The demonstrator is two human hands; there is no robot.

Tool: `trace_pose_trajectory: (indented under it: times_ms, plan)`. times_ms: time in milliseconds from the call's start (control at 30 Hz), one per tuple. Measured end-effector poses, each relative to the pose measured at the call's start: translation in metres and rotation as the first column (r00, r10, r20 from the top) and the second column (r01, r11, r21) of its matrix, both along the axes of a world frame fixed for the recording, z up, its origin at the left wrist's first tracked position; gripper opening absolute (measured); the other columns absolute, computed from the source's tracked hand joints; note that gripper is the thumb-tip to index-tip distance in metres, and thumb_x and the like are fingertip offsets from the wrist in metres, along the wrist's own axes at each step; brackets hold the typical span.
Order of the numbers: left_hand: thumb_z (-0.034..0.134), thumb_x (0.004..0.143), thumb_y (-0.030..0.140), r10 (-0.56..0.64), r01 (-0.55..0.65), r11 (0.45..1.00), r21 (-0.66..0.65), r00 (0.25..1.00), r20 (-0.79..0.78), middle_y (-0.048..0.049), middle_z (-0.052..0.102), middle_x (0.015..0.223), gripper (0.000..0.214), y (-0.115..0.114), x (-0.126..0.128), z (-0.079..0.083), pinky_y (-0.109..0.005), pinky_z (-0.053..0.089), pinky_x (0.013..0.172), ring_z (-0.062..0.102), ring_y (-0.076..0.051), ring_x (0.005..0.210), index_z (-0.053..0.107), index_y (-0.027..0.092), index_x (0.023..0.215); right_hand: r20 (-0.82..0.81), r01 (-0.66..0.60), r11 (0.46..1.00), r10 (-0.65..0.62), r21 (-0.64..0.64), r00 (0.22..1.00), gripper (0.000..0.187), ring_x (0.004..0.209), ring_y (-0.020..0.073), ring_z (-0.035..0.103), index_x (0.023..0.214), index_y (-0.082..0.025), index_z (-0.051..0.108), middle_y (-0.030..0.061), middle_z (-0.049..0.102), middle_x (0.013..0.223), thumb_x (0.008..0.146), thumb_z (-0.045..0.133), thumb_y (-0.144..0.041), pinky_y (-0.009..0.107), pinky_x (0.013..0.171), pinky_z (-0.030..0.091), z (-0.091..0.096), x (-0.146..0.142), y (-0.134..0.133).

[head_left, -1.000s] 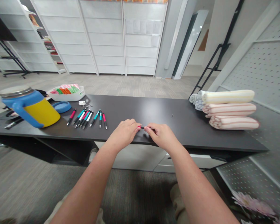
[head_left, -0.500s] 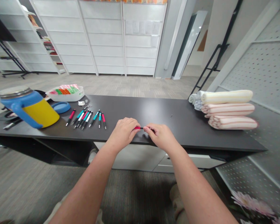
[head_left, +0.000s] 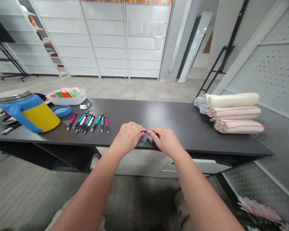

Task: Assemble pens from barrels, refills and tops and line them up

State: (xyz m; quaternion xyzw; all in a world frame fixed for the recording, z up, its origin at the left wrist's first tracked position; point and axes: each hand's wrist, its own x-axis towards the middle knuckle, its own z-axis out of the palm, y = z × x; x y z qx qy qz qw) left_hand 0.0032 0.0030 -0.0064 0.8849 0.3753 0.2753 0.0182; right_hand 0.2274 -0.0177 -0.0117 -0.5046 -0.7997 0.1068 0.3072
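A red-and-black pen (head_left: 144,131) spans the gap between my two hands, just above the front part of the dark desk. My left hand (head_left: 130,134) is closed around its red end. The fingers of my right hand (head_left: 164,138) pinch the black end. Most of the pen is hidden by the fingers. Left of my hands lie several pens (head_left: 85,122) in red, teal and white with black grips, some overlapping. A tiny object (head_left: 176,119), too small to make out, rests on the desk beyond my right hand.
On the desk (head_left: 125,110), a blue-and-yellow mug (head_left: 38,114), a blue lid (head_left: 62,111) and a white tray (head_left: 69,100) of colourful packets stand at left. Rolled striped towels (head_left: 237,112) are stacked at right. Below the front edge are drawers (head_left: 173,166); pink flowers (head_left: 258,208) are at lower right.
Hardly anything differs. Both hands keep their hold on the pen, and a little less of its red part shows. The whole view has shifted very slightly.
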Motion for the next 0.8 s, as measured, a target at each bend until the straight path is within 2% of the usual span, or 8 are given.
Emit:
trace_pose_trajectory:
  times_ms: [100,167,233,333,433,533,633,800]
  plan:
    - [0.050,0.108,0.030,0.001,-0.002,1.000,-0.024,1.000,-0.020,-0.0061,0.077,0.112,0.023,0.002,0.000,0.000,-0.043,0.046,0.097,0.065,-0.025,0.108,0.070,0.024,0.117,-0.072,0.036,0.998,-0.041,-0.059,0.997,0.028,0.064,0.0171,0.060,0.100,-0.024,0.070,0.0004,0.069,0.074,0.104,0.054,-0.047,0.029,0.065,0.037,0.002,0.001,-0.001]
    - [0.050,0.108,0.031,0.025,-0.025,0.999,-0.027,1.000,0.003,-0.0068,0.077,0.111,0.024,0.004,-0.001,0.000,-0.042,0.048,0.095,0.066,-0.025,0.105,0.070,0.023,0.118,-0.184,0.061,0.993,-0.079,-0.103,0.980,0.026,0.065,0.0171,0.059,0.112,-0.023,0.064,-0.0002,0.068,0.077,0.101,0.056,-0.044,0.029,0.064,0.040,0.002,0.005,0.000]
    - [0.049,0.108,0.031,0.052,-0.051,0.998,-0.025,0.998,0.032,-0.0077,0.077,0.114,0.025,0.005,-0.001,-0.001,-0.042,0.049,0.096,0.067,-0.025,0.106,0.069,0.022,0.120,-0.309,0.052,0.988,-0.096,-0.146,0.946,0.025,0.073,0.0174,0.061,0.119,-0.022,0.057,0.0019,0.070,0.089,0.099,0.051,-0.035,0.029,0.066,0.044,-0.001,0.010,0.003]
    - [0.050,0.107,0.031,0.084,-0.083,0.996,-0.029,0.996,0.043,-0.0080,0.078,0.115,0.025,0.006,-0.001,-0.003,-0.043,0.049,0.095,0.067,-0.026,0.106,0.069,0.022,0.121,-0.431,-0.024,0.976,-0.073,-0.216,0.899,0.026,0.077,0.0156,0.063,0.118,-0.023,0.050,0.0037,0.071,0.103,0.093,0.044,-0.022,0.028,0.066,0.048,-0.007,0.016,0.009]
    - [0.051,0.107,0.031,0.098,-0.097,0.995,-0.033,0.994,0.045,-0.0079,0.078,0.114,0.024,0.007,-0.001,-0.004,-0.043,0.049,0.095,0.068,-0.026,0.106,0.069,0.022,0.120,-0.549,-0.131,0.964,-0.019,-0.233,0.836,0.027,0.083,0.0153,0.067,0.122,-0.025,0.042,0.0083,0.070,0.122,0.095,0.044,-0.023,0.029,0.065,0.055,-0.011,0.016,0.012]
    - [0.051,0.107,0.030,0.101,-0.099,0.995,-0.031,0.994,0.048,-0.0076,0.077,0.115,0.024,0.007,-0.002,-0.004,-0.043,0.049,0.095,0.068,-0.026,0.105,0.069,0.021,0.120,-0.674,-0.215,0.955,0.021,-0.206,0.738,0.032,0.102,0.0182,0.074,0.128,-0.028,0.032,0.0151,0.062,0.145,0.101,0.048,-0.030,0.037,0.082,0.064,-0.011,0.012,0.010]
    - [0.052,0.106,0.030,0.108,-0.107,0.994,-0.031,0.993,0.047,-0.0077,0.077,0.114,0.024,0.007,-0.001,-0.003,-0.043,0.049,0.094,0.068,-0.026,0.105,0.069,0.021,0.120,-0.696,-0.221,0.952,0.014,-0.209,0.718,0.032,0.110,0.0203,0.076,0.126,-0.028,0.030,0.0175,0.061,0.150,0.103,0.052,-0.035,0.045,0.098,0.062,-0.008,0.009,0.007]
    - [0.050,0.107,0.032,0.108,-0.107,0.994,-0.024,0.993,0.048,-0.0073,0.077,0.115,0.024,0.006,0.000,-0.003,-0.042,0.049,0.094,0.067,-0.025,0.104,0.068,0.022,0.121,-0.652,-0.202,0.942,-0.025,-0.270,0.758,0.023,0.099,0.0208,0.080,0.114,-0.028,0.037,0.0140,0.073,0.132,0.103,0.055,-0.039,0.043,0.091,0.065,-0.010,0.009,0.007]
